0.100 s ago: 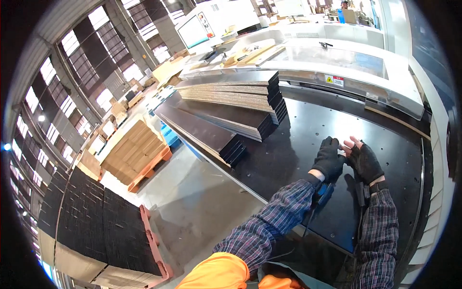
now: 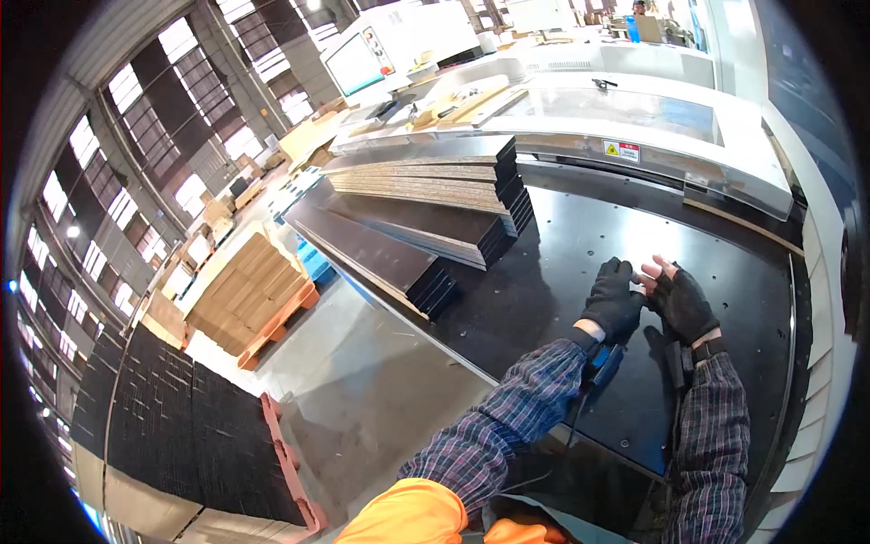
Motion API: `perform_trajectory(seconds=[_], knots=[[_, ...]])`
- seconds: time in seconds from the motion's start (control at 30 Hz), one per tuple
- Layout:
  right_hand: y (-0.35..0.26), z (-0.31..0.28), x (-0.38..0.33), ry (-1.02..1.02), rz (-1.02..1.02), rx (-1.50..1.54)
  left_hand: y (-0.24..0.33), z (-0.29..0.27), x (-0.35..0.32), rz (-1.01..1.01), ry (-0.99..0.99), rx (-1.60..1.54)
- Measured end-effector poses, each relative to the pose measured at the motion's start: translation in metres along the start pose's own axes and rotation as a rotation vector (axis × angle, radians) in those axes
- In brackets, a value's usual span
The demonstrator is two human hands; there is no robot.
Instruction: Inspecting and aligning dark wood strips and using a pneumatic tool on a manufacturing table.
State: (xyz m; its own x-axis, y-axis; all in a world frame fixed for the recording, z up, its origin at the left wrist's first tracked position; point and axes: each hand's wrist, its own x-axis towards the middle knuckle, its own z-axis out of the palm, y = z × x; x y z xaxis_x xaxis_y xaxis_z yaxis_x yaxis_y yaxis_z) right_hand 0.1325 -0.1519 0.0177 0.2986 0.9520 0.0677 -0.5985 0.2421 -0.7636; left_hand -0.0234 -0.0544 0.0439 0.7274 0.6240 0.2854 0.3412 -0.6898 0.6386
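Hands (image 2: 648, 299) gloved, touching; blue tool (image 2: 600, 361) half hidden.

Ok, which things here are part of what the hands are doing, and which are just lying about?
In hand:
left hand in a black glove, touching the right hand in a fingerless black glove
black perforated machine table under both hands

Lying about:
stacks of dark flat boards
wooden pallet of tan boards
grey control screen
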Motion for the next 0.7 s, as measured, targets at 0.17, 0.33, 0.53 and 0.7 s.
perform_trajectory(seconds=[0.17, 0.33, 0.53, 0.7], knots=[[0.005, -0.006, 0.006, -0.035, -0.011, 0.001, -0.009, 0.003, 0.001, 0.051, 0.017, -0.003], [0.002, -0.005, 0.007, 0.003, 0.042, -0.027, -0.026, 0.013, 0.007, 0.117, 0.066, 0.023], [-0.006, 0.002, -0.003, 0.028, 0.018, -0.055, -0.012, 0.009, 0.005, 0.088, 0.051, -0.011], [-0.004, 0.002, 0.000, 0.008, 0.037, 0.017, -0.018, 0.010, 0.005, 0.125, 0.090, 0.033]])
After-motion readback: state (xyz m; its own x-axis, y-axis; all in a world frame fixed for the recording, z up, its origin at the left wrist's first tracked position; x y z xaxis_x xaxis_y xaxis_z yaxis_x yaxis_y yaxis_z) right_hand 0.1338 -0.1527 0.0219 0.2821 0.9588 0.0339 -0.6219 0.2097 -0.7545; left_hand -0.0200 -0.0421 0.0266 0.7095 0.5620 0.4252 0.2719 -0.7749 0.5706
